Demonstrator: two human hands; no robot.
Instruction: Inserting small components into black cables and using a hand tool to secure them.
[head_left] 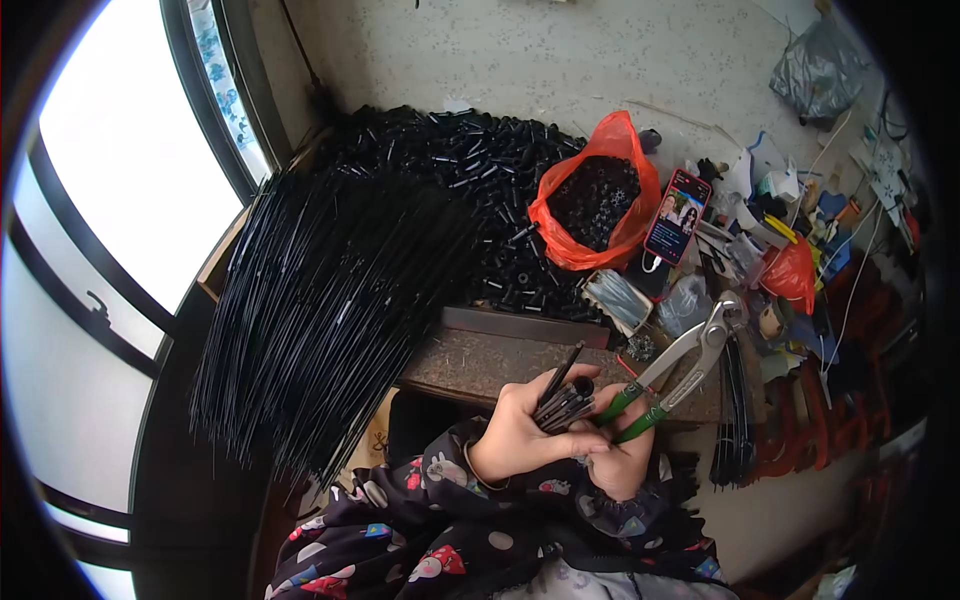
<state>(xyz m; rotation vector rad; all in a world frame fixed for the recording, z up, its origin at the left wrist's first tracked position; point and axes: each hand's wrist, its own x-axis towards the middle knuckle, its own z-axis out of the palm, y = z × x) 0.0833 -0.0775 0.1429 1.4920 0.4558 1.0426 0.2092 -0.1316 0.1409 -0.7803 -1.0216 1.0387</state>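
Note:
My left hand (508,436) is closed round a bunch of short black rods or tubes (566,404), with one longer piece sticking up past the rest. Beside it, my right hand (622,466) grips a pair of pliers (688,352) by their green handles; the metal jaws point up and to the right, away from me. Both hands touch or nearly touch, just in front of the wooden bench edge (480,365). Whether the right fingers also hold a small part cannot be seen.
Long thin black rods (330,300) overhang the bench at left. Behind lies a heap of short black cylindrical parts (470,150). An orange-red bag (548,232) of small dark parts, a phone (679,217), a box of thin pale pins (618,300) and clutter stand at right.

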